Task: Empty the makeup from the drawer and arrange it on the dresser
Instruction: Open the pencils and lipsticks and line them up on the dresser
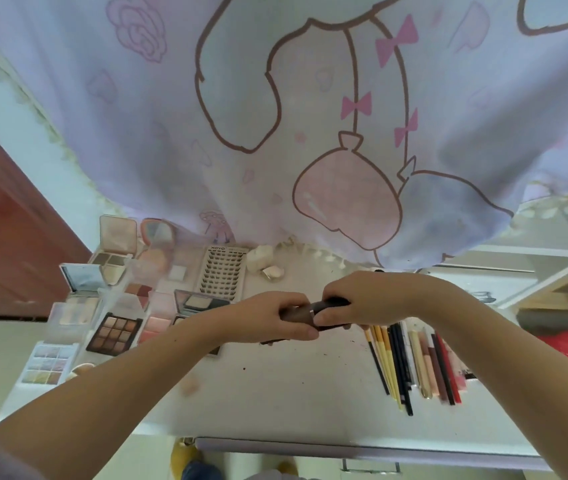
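Gripping a dark brown tube [313, 311] from both ends, the left hand [268, 318] and right hand [362, 299] hold it over the desk [293, 386], pencils [414, 362] at three o'clock, palettes [114, 332] at nine.
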Available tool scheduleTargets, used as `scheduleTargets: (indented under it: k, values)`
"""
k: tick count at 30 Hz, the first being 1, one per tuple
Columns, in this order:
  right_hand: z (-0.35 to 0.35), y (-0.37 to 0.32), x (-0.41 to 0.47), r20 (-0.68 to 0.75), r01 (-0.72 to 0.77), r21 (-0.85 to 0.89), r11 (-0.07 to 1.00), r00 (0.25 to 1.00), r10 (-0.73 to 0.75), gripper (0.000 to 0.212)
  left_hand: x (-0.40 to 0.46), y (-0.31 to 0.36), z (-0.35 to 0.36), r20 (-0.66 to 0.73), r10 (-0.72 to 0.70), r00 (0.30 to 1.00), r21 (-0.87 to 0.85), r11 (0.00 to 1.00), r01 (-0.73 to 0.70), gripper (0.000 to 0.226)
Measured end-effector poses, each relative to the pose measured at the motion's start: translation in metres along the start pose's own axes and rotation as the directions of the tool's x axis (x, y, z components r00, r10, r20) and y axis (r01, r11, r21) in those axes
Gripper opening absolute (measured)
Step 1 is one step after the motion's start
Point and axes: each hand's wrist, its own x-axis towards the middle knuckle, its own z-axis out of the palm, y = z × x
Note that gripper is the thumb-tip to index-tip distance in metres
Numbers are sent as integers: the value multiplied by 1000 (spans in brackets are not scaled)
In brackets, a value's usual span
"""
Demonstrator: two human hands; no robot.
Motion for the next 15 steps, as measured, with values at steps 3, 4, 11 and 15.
scheduleTargets:
  k: [3,4,11,15]
  values:
    - [-4,-5,-1,-32,44,16,999,999,-44,44,-8,3,-8,-2,23,1000,4,1000,-23,13]
    - [-4,-7,0,-39,56,8,998,998,-56,44,-10,3,-10,1,27,1000,2,1000,-27,12]
    - [-14,31,-19,-141,55,330,942,990,-8,29,-40,-34,-38,-165,-23,986,42,999,30,6]
    - [11,23,19,-237,182,722,668,971,-8,20,-15,-32,-25,-275,-34,961,-112,994,3,10]
